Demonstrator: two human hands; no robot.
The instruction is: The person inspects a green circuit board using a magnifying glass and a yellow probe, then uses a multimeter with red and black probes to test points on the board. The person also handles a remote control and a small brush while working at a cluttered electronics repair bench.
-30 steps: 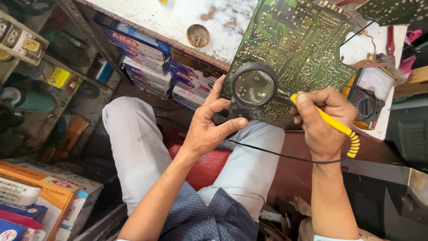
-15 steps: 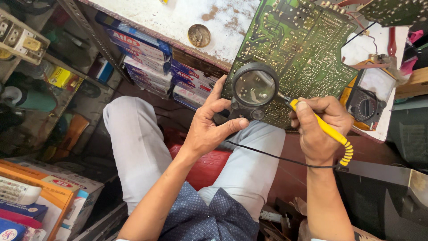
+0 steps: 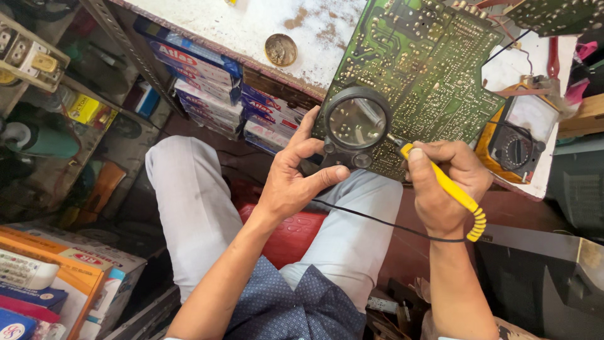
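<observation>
left hand (image 3: 296, 182) grasps a black magnifying glass (image 3: 357, 123) by its handle, thumb hooked under, fingers spread up the side; lens sits over the lower left corner of the green circuit board (image 3: 434, 69). right hand (image 3: 443, 182) is clenched pen-style round a yellow soldering iron (image 3: 450, 189), its black cord (image 3: 377, 220) trailing left across the lap.

key relation: the iron's long axis runs from lower right at the coiled strain relief up-left to the tip, which lands on the board just beside the lens's right rim. so the tip lies up and left of the right-hand grip, and the lens is just left of the tip. can't tell if the tip actually touches the solder side.

board lies solder side up, tilted over the near edge of the white workbench (image 3: 251, 31), overhanging the knees. orange multimeter (image 3: 519, 135) at the bench's right edge, beside the board. round metal tin (image 3: 280, 49) on the benchtop left of the board. stacked boxes (image 3: 201, 82) under the bench.
</observation>
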